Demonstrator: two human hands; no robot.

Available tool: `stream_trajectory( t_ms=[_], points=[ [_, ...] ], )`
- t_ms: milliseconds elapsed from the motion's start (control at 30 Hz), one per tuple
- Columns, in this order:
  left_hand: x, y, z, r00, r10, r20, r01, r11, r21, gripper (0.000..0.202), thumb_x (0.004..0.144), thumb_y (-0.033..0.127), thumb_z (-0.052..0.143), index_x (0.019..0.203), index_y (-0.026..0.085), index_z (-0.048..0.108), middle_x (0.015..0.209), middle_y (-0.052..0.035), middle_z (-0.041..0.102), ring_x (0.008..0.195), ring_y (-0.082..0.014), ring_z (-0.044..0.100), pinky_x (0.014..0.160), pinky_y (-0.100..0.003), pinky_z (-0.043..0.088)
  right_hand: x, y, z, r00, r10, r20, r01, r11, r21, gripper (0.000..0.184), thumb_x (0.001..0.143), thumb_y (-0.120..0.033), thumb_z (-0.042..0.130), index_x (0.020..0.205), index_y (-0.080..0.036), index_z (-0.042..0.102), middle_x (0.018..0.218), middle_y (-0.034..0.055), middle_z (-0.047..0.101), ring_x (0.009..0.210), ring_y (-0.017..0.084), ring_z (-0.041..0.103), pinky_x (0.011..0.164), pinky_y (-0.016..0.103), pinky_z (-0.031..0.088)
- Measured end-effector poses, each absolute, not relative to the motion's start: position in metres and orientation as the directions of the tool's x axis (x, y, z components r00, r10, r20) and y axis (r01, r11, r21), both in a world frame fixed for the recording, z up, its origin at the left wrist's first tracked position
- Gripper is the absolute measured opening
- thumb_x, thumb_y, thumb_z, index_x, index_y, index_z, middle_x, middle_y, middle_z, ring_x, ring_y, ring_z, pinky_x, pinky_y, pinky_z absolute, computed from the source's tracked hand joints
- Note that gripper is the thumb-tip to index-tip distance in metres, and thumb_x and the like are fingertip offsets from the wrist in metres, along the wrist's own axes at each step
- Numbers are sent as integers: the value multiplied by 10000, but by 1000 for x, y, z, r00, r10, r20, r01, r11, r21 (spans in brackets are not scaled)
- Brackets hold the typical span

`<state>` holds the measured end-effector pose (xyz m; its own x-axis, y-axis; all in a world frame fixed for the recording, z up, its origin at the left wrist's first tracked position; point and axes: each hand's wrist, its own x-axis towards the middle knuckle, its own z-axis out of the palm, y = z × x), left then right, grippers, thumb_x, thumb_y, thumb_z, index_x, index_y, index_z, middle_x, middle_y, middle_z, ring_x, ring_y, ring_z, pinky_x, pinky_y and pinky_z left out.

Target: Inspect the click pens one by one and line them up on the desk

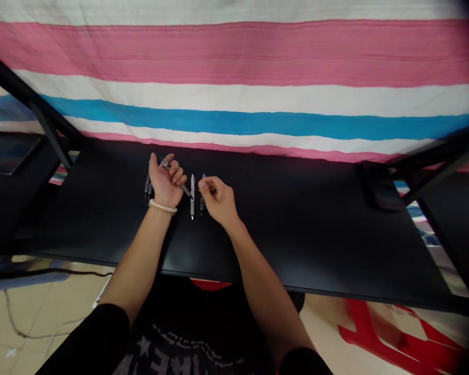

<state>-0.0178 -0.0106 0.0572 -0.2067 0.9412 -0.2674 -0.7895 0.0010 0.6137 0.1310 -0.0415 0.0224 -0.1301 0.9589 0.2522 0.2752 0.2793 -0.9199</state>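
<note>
My left hand (166, 179) grips a dark grey pen (175, 176) slantwise across its fingers, with the tip end sticking out toward the right. Just left of that wrist, a pair of dark pens (147, 186) lies partly hidden behind the hand. A white-and-grey pen (192, 195) lies lengthwise on the black desk (297, 234), between my hands and touching neither. My right hand (217, 200) pinches the top of another dark pen (202, 203) with its fingertips. A beaded bracelet (162, 207) circles my left wrist.
A pink, white and blue striped cloth (234, 99) hangs beyond the desk. Black metal frame bars (35, 99) rise at both sides. A dark flat object (379, 187) sits at the desk's right. A red plastic stool (391, 338) and a cable (23, 333) are on the floor below.
</note>
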Motion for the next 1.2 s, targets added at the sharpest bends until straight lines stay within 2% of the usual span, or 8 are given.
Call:
stream_trajectory(
  t_ms=[133, 367, 533, 600, 700, 800, 900, 1200],
  points=[
    [-21, -15, 62, -206, 933, -295, -801, 13, 599, 380, 991, 457, 404, 743, 204, 543, 466, 86, 206, 355, -70, 139, 374, -226, 106, 133, -41, 24, -124, 952, 279, 342, 305, -889, 304, 979, -462, 519, 924, -201, 664, 840, 45, 717, 748, 164, 669, 687, 284, 507],
    [-20, -11, 59, -344, 920, -188, -622, -73, 779, 189, 964, 387, 446, 843, 242, 454, 519, 88, 266, 379, -71, 158, 410, -220, 106, 139, -40, 23, -139, 959, 248, 454, 284, -844, 257, 990, -410, 510, 976, -200, 657, 871, 49, 706, 785, 177, 651, 724, 307, 487],
    [-25, -5, 37, -539, 816, 211, 64, -210, 976, 313, 789, 145, 676, 959, 240, 430, 831, 13, 514, 597, -95, 485, 598, -242, 434, 142, -39, 21, -277, 939, 204, 629, 337, -701, 167, 898, -280, 648, 1041, -197, 676, 837, 28, 658, 812, 189, 587, 815, 332, 453],
    [-29, -6, 26, -436, 833, 341, 383, -171, 908, 356, 688, 7, 639, 923, 211, 466, 999, -70, 543, 813, -171, 587, 815, -348, 510, 142, -39, 21, -352, 924, 150, 681, 362, -636, 151, 873, -250, 669, 1015, -208, 699, 826, 25, 639, 787, 188, 565, 796, 332, 435],
    [-33, -10, 12, -304, 881, 361, 621, -103, 777, 324, 643, -42, 561, 876, 182, 533, 1148, -175, 530, 1131, -330, 558, 1074, -526, 407, 141, -41, 22, -405, 909, 96, 707, 378, -598, 133, 876, -198, 624, 965, -208, 723, 819, 39, 624, 779, 193, 567, 719, 317, 412],
    [-34, -13, 7, -336, 873, 353, 645, -60, 762, 290, 671, -6, 571, 900, 172, 577, 1281, -228, 500, 1314, -434, 429, 1163, -664, 232, 142, -42, 22, -383, 918, 99, 703, 360, -614, 147, 876, -171, 592, 920, -205, 729, 849, 50, 619, 760, 183, 575, 671, 304, 407],
    [-33, -14, 11, -381, 853, 357, 609, -59, 791, 217, 718, 59, 622, 897, 180, 597, 1368, -228, 477, 1387, -445, 349, 1187, -683, 153, 144, -42, 22, -351, 932, 93, 693, 325, -644, 99, 856, -242, 666, 930, -206, 721, 930, 54, 619, 736, 165, 569, 669, 296, 428],
    [-14, -9, 20, -342, 930, 134, 220, -59, 974, 199, 783, 176, 746, 964, 183, 662, 912, -60, 693, 862, -180, 664, 914, -337, 530, 140, -38, 16, -207, 962, 180, 517, 264, -814, 137, 792, -110, 607, 898, -167, 673, 845, 43, 635, 693, 145, 594, 703, 302, 515]
  ],
)
